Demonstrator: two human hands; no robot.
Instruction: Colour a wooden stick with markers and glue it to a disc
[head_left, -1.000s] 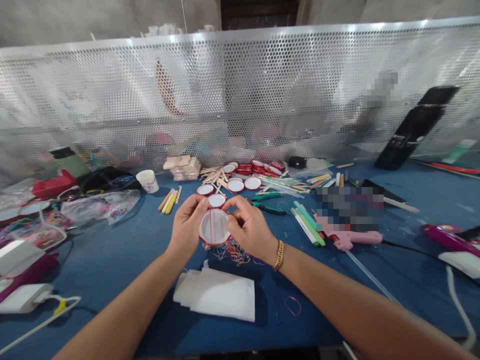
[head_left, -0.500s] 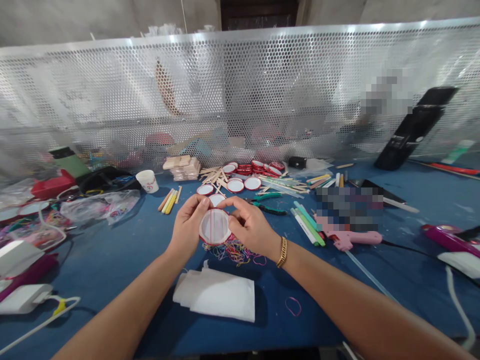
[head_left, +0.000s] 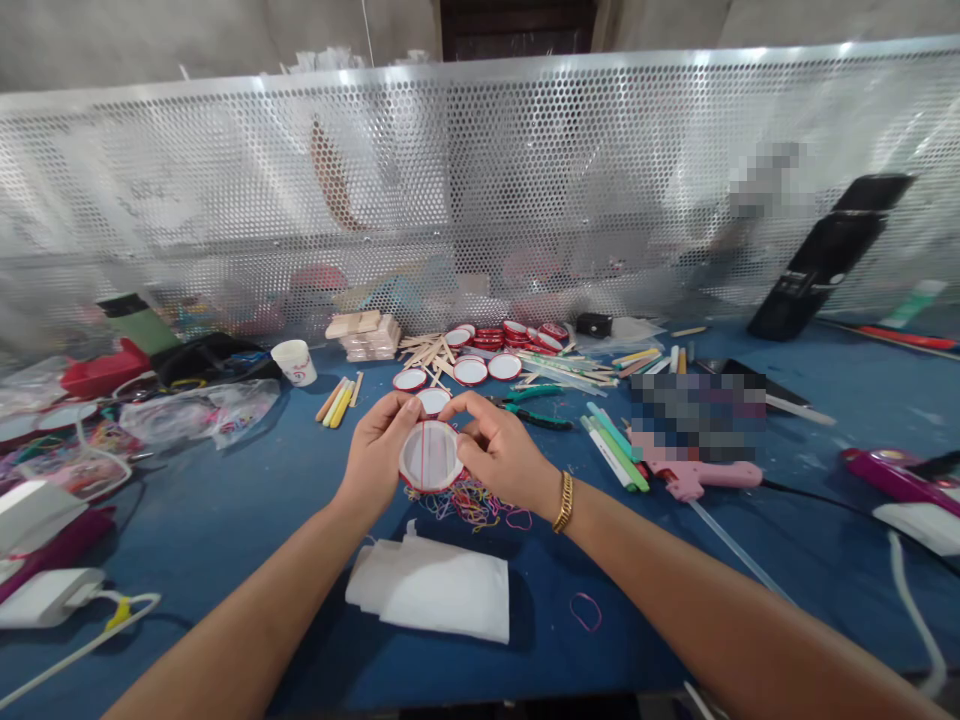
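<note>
Between my hands I hold a round white jar lid with a red rim (head_left: 442, 462). A thin red rubber band (head_left: 423, 455) runs across its face, left of the middle. My left hand (head_left: 376, 448) grips the lid's left edge, thumb near the top. My right hand (head_left: 501, 450) has its fingers closed at the right edge; whether they also pinch the band is hidden. Under the lid lies a pile of coloured rubber bands (head_left: 480, 508). A folded white cloth-like sheet (head_left: 442, 595) lies nearer me, and a single pink rubber band (head_left: 586, 611) is to its right.
Beyond my hands are more lids (head_left: 470, 371), wooden sticks (head_left: 431, 352) and green-handled pliers (head_left: 536, 408). Markers (head_left: 615, 455) and a pink glue gun (head_left: 697, 475) with its cord lie right. A paper cup (head_left: 294, 362) stands left. A perforated metal panel (head_left: 480, 180) borders the back.
The lid has tilted slightly in my hands, so its face shows a little more openly. Both hands keep nearly the same place and grip.
</note>
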